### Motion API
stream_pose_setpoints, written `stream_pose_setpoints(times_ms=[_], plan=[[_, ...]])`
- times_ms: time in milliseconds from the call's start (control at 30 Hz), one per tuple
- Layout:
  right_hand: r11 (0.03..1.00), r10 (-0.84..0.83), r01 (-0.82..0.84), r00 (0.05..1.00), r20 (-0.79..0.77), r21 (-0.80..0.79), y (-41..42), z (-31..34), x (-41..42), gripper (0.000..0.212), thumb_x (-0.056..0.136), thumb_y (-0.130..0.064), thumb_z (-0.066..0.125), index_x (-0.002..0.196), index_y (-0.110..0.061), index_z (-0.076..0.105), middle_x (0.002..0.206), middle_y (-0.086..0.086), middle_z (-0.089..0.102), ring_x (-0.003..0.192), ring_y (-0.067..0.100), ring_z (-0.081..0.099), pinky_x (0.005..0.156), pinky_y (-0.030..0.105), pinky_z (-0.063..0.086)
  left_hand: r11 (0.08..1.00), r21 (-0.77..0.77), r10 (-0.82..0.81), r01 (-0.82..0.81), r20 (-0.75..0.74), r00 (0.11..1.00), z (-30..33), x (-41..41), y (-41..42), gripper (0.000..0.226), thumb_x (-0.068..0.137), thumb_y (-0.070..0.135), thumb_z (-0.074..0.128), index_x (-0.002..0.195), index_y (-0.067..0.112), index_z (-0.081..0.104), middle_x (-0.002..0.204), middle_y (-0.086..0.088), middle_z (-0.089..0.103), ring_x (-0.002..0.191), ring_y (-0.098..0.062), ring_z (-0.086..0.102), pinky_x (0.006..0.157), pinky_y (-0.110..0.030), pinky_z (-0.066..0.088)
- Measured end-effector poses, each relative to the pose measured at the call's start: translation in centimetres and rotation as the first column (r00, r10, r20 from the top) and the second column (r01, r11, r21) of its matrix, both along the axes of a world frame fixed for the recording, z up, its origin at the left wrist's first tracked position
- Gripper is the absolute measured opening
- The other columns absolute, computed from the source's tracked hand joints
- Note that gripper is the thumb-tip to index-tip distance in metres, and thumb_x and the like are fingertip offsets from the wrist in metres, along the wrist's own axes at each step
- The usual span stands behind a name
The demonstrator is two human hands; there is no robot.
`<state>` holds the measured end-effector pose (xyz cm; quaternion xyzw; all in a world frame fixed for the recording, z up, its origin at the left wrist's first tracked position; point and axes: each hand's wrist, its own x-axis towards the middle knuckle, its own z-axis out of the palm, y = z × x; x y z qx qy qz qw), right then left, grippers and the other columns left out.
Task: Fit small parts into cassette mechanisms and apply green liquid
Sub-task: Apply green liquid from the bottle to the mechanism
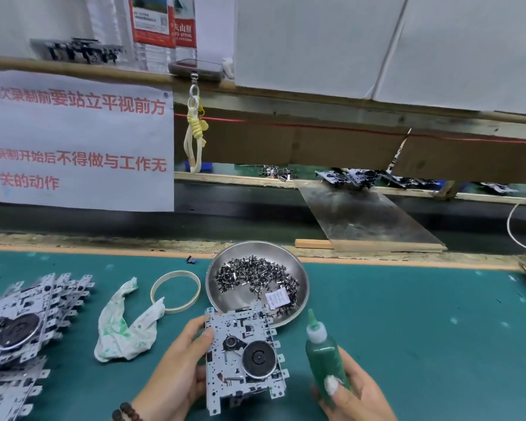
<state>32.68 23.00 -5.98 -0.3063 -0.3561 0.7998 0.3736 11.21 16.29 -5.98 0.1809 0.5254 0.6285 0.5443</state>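
My left hand [176, 372] grips a metal cassette mechanism [243, 357] by its left edge, thumb on top, holding it above the green mat near the front. The mechanism shows a black flywheel and a smaller black wheel. My right hand [353, 393] holds a small squeeze bottle of green liquid [324, 355], upright, nozzle pointing up, just right of the mechanism. Behind them a steel bowl [299, 287] holds several small dark metal parts [249, 276] and a white label.
A pile of cassette mechanisms [22, 332] lies at the left. A green-stained white rag [125, 326] and a cream ring [176, 291] lie between the pile and the bowl. A conveyor with a metal plate [368, 217] runs behind the mat. A paper notice [79, 141] hangs at the left.
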Motion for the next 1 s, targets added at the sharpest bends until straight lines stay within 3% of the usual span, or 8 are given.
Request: stream_pose_setpoints(times_ms=[200,333,467,533,667,733,867,1000], plan=[[0.950,-0.063,-0.056,0.928,0.368,0.306,2.0,0.0,0.3,0.051,0.065,0.030,0.061,0.102,-0.005,0.053,0.098,0.013,0.065,0.074,0.013,0.067,0.070,0.016,0.050,1.000,0.005,-0.011,0.011,-0.016,1.000,0.4,0.7,1.4,0.018,0.096,0.015,0.043,0.107,0.017,0.057,0.085,-0.014,0.073,0.061,-0.029,0.068,0.052,-0.036,0.056],[0.854,-0.203,-0.193,0.731,0.651,0.483,2.7,-1.4,0.5,0.046,0.066,0.007,0.074,0.091,-0.028,0.058,0.099,-0.002,0.063,0.100,0.017,0.055,0.085,0.009,0.039,1.000,0.016,0.022,-0.022,-0.015,1.000,0.6,0.8,2.3,0.018,0.096,0.015,0.043,0.107,0.021,0.056,0.080,-0.012,0.073,0.055,-0.028,0.067,0.044,-0.032,0.054],[0.871,-0.239,-0.193,0.637,0.733,0.452,2.9,-1.7,1.2,0.048,0.061,-0.007,0.080,0.096,-0.032,0.056,0.104,-0.011,0.069,0.107,0.015,0.059,0.096,0.029,0.044,0.998,0.048,0.035,-0.034,-0.032,0.999,0.8,1.0,3.1,0.018,0.096,0.017,0.044,0.106,0.025,0.056,0.083,-0.010,0.074,0.055,-0.028,0.067,0.042,-0.030,0.052],[0.867,-0.225,-0.232,0.609,0.761,0.442,3.0,-1.6,1.2,0.049,0.063,-0.013,0.080,0.099,-0.035,0.054,0.107,-0.013,0.067,0.106,0.010,0.060,0.096,0.025,0.044,0.997,0.073,0.044,-0.040,-0.053,0.998,1.2,1.2,3.7,0.019,0.096,0.017,0.044,0.105,0.027,0.057,0.085,-0.007,0.074,0.057,-0.028,0.067,0.044,-0.031,0.053],[0.841,-0.307,-0.180,0.616,0.725,0.510,2.2,-0.9,1.5,0.028,0.087,-0.032,0.047,0.111,-0.046,0.049,0.134,-0.014,0.045,0.121,0.006,0.043,0.109,0.021,0.025,0.988,0.145,0.079,-0.060,-0.128,0.989,2.6,1.3,5.3,0.021,0.096,0.018,0.042,0.107,0.029,0.057,0.085,0.001,0.074,0.055,-0.020,0.065,0.045,-0.028,0.050],[0.811,-0.351,-0.203,0.581,0.734,0.548,2.4,0.6,1.8,0.042,0.076,-0.038,0.025,0.115,-0.051,0.036,0.134,-0.028,0.031,0.122,0.000,0.032,0.101,0.016,0.020,0.984,0.174,0.062,-0.032,-0.169,0.984,3.6,1.3,6.2,0.023,0.097,0.020,0.041,0.109,0.031,0.056,0.088,0.001,0.074,0.056,-0.019,0.064,0.045,-0.028,0.049],[0.853,-0.383,0.057,0.743,0.548,0.519,4.0,3.5,3.4,0.044,0.089,0.003,0.051,0.109,-0.035,0.051,0.117,-0.011,0.058,0.094,0.017,0.057,0.073,0.013,0.045,0.973,0.217,-0.029,0.080,-0.231,0.973,5.9,2.3,8.7,0.021,0.098,0.024,0.039,0.111,0.033,0.053,0.091,0.001,0.074,0.060,-0.020,0.066,0.051,-0.030,0.053],[0.967,-0.254,0.240,0.935,0.245,0.088,5.4,5.5,1.9,0.017,0.094,-0.012,0.046,0.100,-0.011,0.063,0.096,0.006,0.061,0.068,0.027,0.066,0.047,0.029,0.055,0.948,0.214,-0.167,0.234,-0.290,0.942,7.1,5.0,11.1,0.022,0.098,0.024,0.038,0.116,0.029,0.049,0.086,-0.005,0.073,0.054,-0.014,0.061,0.043,-0.022,0.047]])
